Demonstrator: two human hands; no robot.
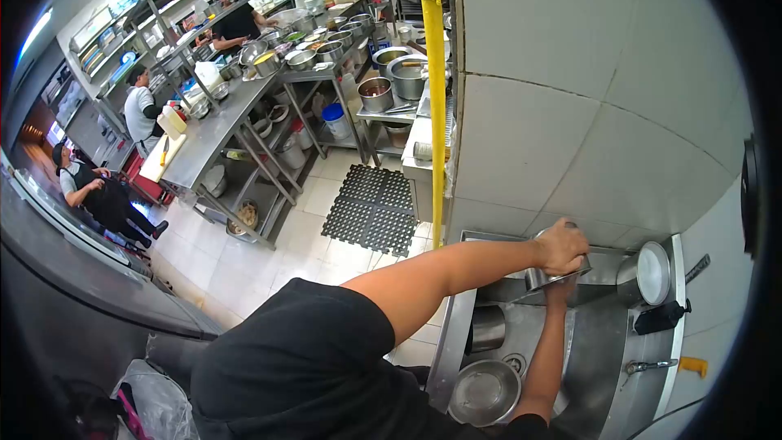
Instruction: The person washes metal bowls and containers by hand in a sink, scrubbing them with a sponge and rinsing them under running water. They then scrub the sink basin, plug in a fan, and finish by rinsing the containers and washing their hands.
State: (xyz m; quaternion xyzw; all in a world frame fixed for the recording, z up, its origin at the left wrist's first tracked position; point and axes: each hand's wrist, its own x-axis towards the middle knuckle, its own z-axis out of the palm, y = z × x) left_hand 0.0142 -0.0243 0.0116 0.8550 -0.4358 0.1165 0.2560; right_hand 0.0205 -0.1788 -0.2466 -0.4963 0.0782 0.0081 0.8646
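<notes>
Over the far end of the steel sink (456, 338), a metal pot (535, 279) is held tilted. My left hand (562, 246) is on top of it, fingers curled over its side. Just below the rim is my right hand (559, 290), its fingers hidden by the pot. Under my arms, a round metal pan (485, 391) lies in the basin beside the drain (514, 363). Another steel pot (487, 327) rests on its side near the left wall of the sink.
A pot with a pale inside (652, 273) leans at the sink's back right corner. Near it are a black bottle (661, 318) and a tap (650, 366). A yellow pipe (434, 114) stands left of the tiled wall. Several people work beyond, by steel tables (232, 110).
</notes>
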